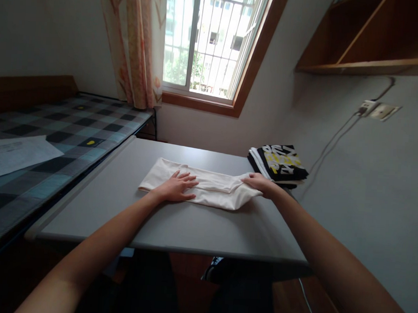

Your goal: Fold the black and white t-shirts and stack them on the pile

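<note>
A white cloth garment (214, 185), folded into a long strip, lies across the grey table (204, 229). Its exact kind I cannot tell. My left hand (179, 187) rests flat on the left half of the strip, fingers spread. At the right end, my right hand (259, 183) pinches the fabric between thumb and fingers, and that end is lifted slightly off the tabletop. Just behind my right hand sits a stack of folded clothes (281, 163), with a black printed piece on top and white and black layers below.
A bed with a checked cover (72, 124) runs along the table's left side, with paper sheets (21, 152) on it. Ahead is a barred window (216, 43) with a curtain (141, 43). A wooden shelf (370, 65) and a wall socket with cables (369, 108) are at right.
</note>
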Demonstrator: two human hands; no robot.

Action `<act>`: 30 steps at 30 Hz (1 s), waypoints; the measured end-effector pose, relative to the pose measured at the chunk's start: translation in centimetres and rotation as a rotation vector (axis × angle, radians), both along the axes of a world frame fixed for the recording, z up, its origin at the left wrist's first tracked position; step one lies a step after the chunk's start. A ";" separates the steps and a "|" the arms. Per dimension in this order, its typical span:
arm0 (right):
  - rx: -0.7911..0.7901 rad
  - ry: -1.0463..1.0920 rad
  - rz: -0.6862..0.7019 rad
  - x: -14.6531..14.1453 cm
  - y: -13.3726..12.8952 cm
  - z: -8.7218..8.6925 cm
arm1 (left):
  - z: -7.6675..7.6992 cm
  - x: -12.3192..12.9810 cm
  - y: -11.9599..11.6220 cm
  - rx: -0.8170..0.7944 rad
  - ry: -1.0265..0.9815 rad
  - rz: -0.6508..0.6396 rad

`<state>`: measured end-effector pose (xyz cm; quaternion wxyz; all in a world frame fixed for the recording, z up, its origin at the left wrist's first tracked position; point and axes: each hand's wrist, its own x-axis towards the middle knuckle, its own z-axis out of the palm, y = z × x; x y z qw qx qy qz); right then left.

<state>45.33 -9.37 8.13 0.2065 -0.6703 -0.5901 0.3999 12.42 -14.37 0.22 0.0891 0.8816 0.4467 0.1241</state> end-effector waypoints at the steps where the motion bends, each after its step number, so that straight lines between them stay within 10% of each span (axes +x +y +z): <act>1: 0.004 0.072 -0.013 -1.2 0.2 0.9 | 0.0 0.0 0.0 0.010 -0.009 -0.002; 6: 0.060 0.189 0.082 -9.7 0.2 2.8 | 0.3 -0.2 0.6 0.086 -0.216 0.113; 13: -0.092 0.102 0.465 -17.7 -1.2 -2.3 | 0.4 -0.8 1.3 -0.019 -0.336 0.321; 22: 0.778 -0.286 0.633 -10.5 -4.7 -4.0 | -0.3 0.0 1.3 -0.003 -0.289 0.323; 30: 0.828 -0.642 0.320 -9.2 -8.6 -5.9 | -0.9 0.4 1.2 0.032 -0.166 0.355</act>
